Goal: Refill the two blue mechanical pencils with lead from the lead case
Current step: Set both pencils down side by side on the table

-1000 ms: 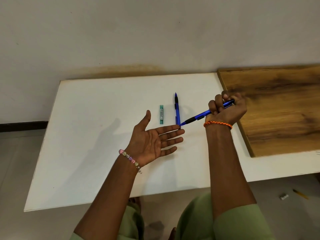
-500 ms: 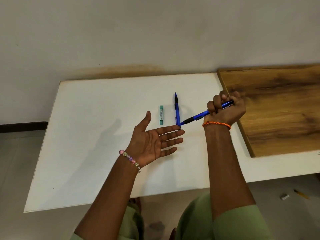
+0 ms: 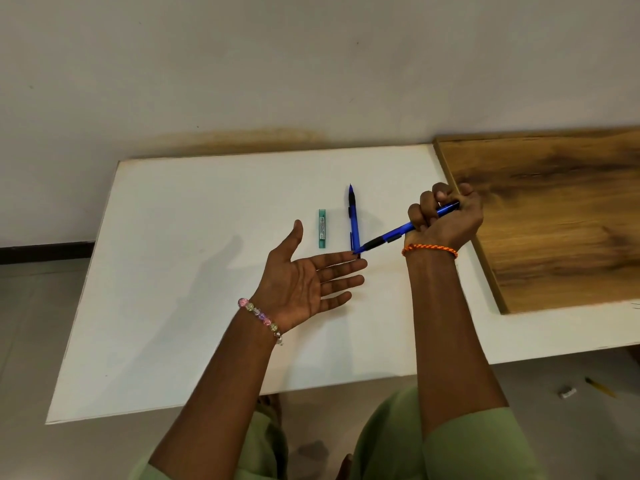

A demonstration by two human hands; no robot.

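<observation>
My right hand [image 3: 445, 223] grips one blue mechanical pencil [image 3: 393, 235] in a fist, thumb on its back end, tip slanting down-left toward my left fingertips. My left hand [image 3: 308, 282] lies palm up and flat above the white table [image 3: 194, 271], fingers straight and holding nothing; the pencil's tip sits just over its index fingertip. A second blue mechanical pencil [image 3: 353, 216] lies on the table pointing away from me, right behind my left fingers. The small green lead case [image 3: 322, 228] lies on the table to the left of that pencil.
A brown wooden board [image 3: 554, 216] covers the table's right side, close to my right hand. A white wall [image 3: 277, 64] stands behind the table. On the floor at lower right lie a small white object [image 3: 568, 393] and a yellow pencil [image 3: 601, 388].
Almost nothing differs; my right hand with the pencil has shifted slightly left and my left palm stays flat in the same place.
</observation>
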